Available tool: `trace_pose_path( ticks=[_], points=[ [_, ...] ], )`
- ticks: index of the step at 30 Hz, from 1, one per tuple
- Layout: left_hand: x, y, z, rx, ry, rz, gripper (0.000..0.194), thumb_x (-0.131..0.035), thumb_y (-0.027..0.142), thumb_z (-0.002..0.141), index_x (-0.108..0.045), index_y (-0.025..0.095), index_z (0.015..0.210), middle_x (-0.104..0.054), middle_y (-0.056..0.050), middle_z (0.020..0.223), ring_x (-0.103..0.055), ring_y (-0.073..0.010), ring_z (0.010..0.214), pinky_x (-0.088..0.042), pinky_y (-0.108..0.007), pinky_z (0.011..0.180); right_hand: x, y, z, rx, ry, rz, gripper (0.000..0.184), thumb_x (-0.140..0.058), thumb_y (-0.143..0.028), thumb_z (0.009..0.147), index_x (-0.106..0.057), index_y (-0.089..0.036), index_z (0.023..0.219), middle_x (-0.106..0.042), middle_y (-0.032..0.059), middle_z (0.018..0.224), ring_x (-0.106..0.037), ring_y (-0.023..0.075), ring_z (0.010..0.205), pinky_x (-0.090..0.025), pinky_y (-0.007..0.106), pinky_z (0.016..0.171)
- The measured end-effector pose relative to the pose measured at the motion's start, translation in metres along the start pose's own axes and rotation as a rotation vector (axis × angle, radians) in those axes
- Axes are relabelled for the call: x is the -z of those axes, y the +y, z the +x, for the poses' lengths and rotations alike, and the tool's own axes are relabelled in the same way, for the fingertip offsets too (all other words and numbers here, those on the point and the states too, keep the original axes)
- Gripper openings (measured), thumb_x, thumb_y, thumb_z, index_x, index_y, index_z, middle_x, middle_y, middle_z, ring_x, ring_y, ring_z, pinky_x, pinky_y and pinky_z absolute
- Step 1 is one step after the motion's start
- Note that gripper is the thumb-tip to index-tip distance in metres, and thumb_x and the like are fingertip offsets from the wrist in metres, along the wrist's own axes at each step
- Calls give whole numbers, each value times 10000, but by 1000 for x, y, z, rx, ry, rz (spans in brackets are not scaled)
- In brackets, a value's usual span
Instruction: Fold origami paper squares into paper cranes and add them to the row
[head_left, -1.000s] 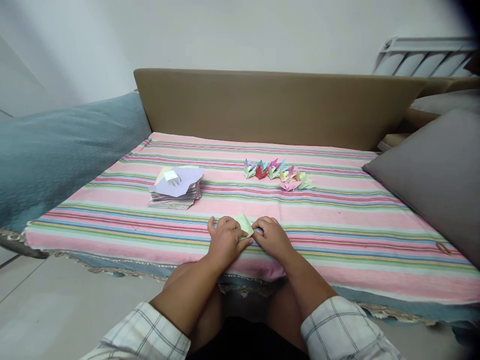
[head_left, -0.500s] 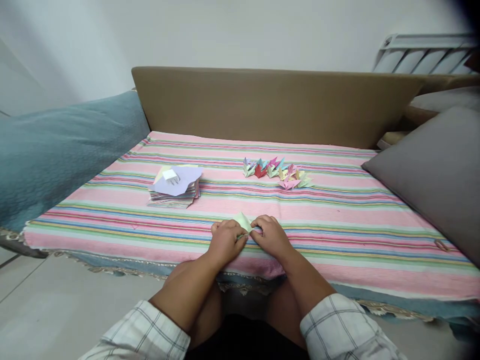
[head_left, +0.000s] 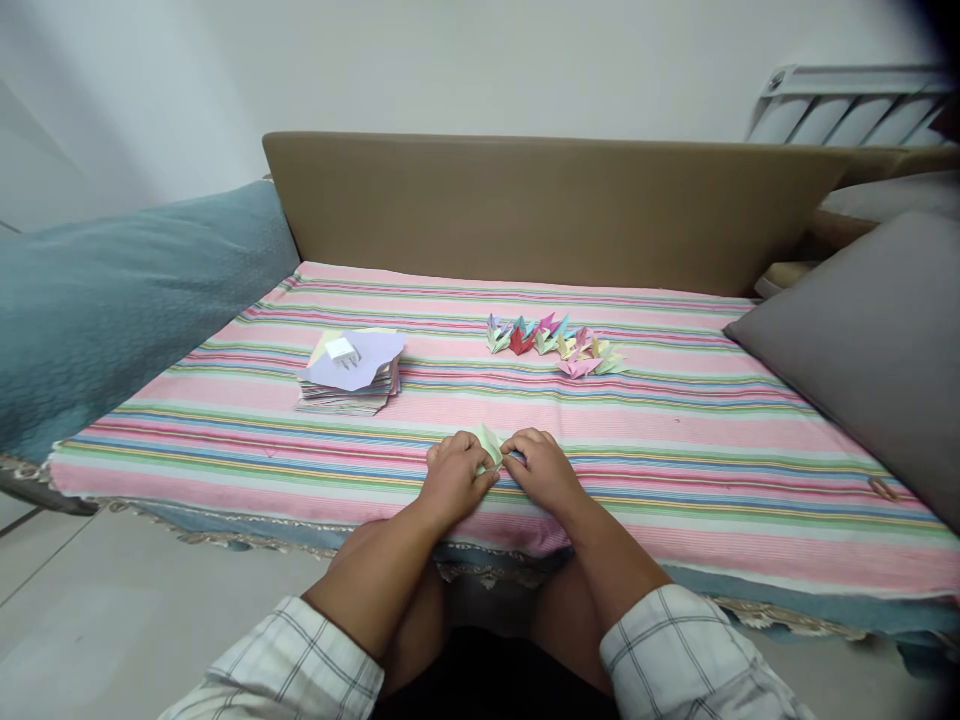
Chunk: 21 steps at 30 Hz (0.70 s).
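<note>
A small folded piece of pale green paper (head_left: 489, 443) is between my two hands, low over the striped cloth near the front edge. My left hand (head_left: 457, 474) is closed on its left side, the fingers covering part of it. On the other side, my right hand (head_left: 541, 470) pinches the paper's right corner between thumb and fingers. The creases under my fingertips are hidden. Beyond my hands, several folded paper cranes (head_left: 544, 342) in pink, red, blue, yellow and green stand grouped together.
To the left lies a stack of coloured paper (head_left: 346, 400) with a white plug adapter (head_left: 343, 351) on top. A grey cushion (head_left: 862, 340) leans at the right, and a small brown ring (head_left: 883, 489) lies near it. The brown backrest (head_left: 525, 210) rises behind the striped cloth (head_left: 225, 440).
My left hand has shifted slightly to the right and the paper's shape between my fingers differs a little. My right hand stays almost in place.
</note>
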<state>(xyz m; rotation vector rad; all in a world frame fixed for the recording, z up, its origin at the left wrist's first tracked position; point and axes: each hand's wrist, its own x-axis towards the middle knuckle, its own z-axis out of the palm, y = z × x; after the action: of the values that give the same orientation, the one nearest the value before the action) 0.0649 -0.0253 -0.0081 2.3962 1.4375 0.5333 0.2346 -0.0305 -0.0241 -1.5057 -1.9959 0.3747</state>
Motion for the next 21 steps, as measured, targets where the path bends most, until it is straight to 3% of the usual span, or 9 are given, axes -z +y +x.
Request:
trace_pose_path(
  ticks=[13, 21],
  points=[
    [0, -2, 3, 59, -6, -94, 88, -649, 333, 751, -712, 273, 767, -565, 2, 893, -506, -179, 923, -340, -331, 804, 0, 1, -1, -23, 0, 24, 105, -571, -209, 778, -656, -214, 840, -610, 39, 912, -511, 189, 903, -378, 331, 842],
    [1, -1, 4, 46, -40, -34, 131, -580, 324, 809, -685, 285, 877, -560, -5, 957, -488, -191, 951, -331, -348, 820, -3, 4, -1, -12, 5, 17, 130, -559, -210, 776, -658, -217, 860, -606, 42, 915, -509, 194, 901, -378, 337, 849]
  ],
)
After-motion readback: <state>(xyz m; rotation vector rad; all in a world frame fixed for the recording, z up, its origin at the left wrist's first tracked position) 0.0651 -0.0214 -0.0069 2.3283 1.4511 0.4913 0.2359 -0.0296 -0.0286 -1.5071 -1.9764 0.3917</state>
